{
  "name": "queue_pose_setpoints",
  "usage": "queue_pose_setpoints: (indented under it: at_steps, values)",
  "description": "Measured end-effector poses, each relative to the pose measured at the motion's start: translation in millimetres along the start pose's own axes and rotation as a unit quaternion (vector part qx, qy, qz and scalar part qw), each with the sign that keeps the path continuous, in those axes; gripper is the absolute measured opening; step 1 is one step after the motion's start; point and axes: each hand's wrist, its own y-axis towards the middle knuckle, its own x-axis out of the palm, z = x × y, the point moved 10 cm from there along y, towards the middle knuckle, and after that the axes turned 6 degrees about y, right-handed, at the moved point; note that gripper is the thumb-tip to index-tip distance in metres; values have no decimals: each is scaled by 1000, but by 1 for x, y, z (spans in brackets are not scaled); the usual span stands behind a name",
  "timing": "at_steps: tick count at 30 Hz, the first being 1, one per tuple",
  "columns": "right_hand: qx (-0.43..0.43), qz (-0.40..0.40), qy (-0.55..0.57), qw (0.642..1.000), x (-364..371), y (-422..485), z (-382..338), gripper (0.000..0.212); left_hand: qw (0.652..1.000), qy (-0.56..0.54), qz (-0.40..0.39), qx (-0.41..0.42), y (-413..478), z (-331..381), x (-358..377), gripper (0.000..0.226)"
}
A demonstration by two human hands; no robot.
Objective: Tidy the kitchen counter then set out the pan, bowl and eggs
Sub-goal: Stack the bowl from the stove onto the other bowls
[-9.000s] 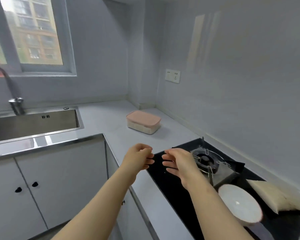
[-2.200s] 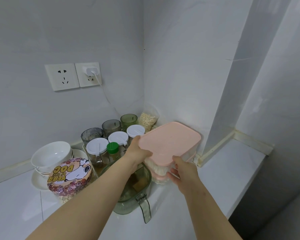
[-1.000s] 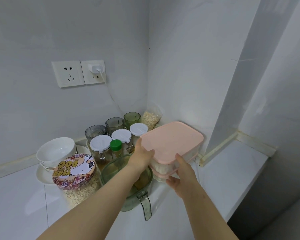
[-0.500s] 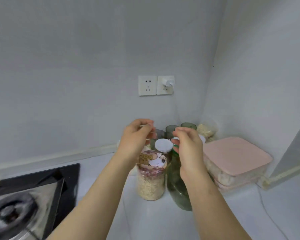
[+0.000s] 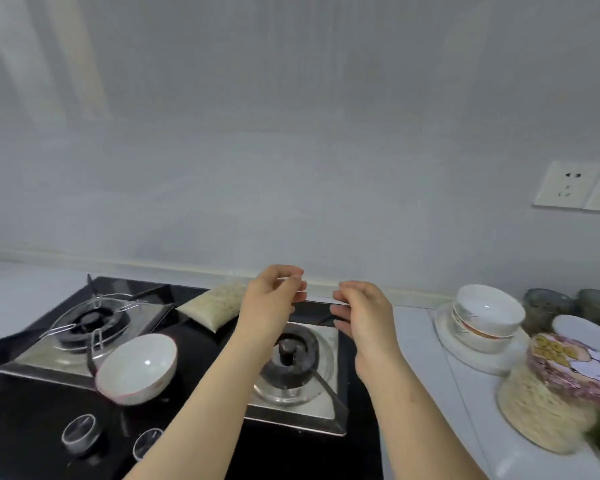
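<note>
Grey wall [image 5: 291,150] fills the upper half of the view, with a white counter [image 5: 471,403] running along its foot. Set into the counter, from 6 to 9 o'clock, is a black glass hob [image 5: 32,427] with a left burner [image 5: 90,320] and a right burner [image 5: 288,355]. Two bare forearms reach up from 6 o'clock. The left hand [image 5: 274,299] and right hand [image 5: 364,313] hang side by side over the right burner, close together but apart, each with loosely curled fingers and nothing in them. At 4 o'clock a jar [image 5: 548,414] of pale flakes with a cartoon lid stands on the counter, partly blurred. At 12 o'clock from the jar, stacked bowls [image 5: 487,313] sit on a plate [image 5: 465,355]. The white bowl [image 5: 137,367] rests tilted on the hob glass at 8 o'clock, touching the front edge of the left burner's steel tray. A sealed packet [image 5: 212,306] of pale grain lies on the hob between the burners, at 10 o'clock from the left hand. A wall socket [image 5: 565,183] sits at 3 o'clock. Two knobs [image 5: 80,433] line the hob's front edge at 7 o'clock.
</note>
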Motion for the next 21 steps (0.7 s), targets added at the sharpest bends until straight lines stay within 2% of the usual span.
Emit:
queue_pose_setpoints:
  at_steps: [5, 11, 14, 18, 21]
  values:
    - [44, -64, -52, 996, 71, -7, 40, 15, 998, 20, 52, -26, 8, -28, -73, 16]
    - [89, -143, -100, 981, 136, -16, 87, 15, 984, 102, 137, -45, 14, -65, -145, 20]
    - [122, -170, -124, 970, 148, -19, 114, 12, 963, 205, 165, -55, 12, -79, -169, 14]
    - [140, -186, -145, 962, 145, -14, 131, 10, 923, 326, 188, -81, 17, -95, -197, 18]
    - [137, -180, -153, 962, 142, -10, 137, 10, 915, 335, 205, -92, 19, -111, -213, 21]
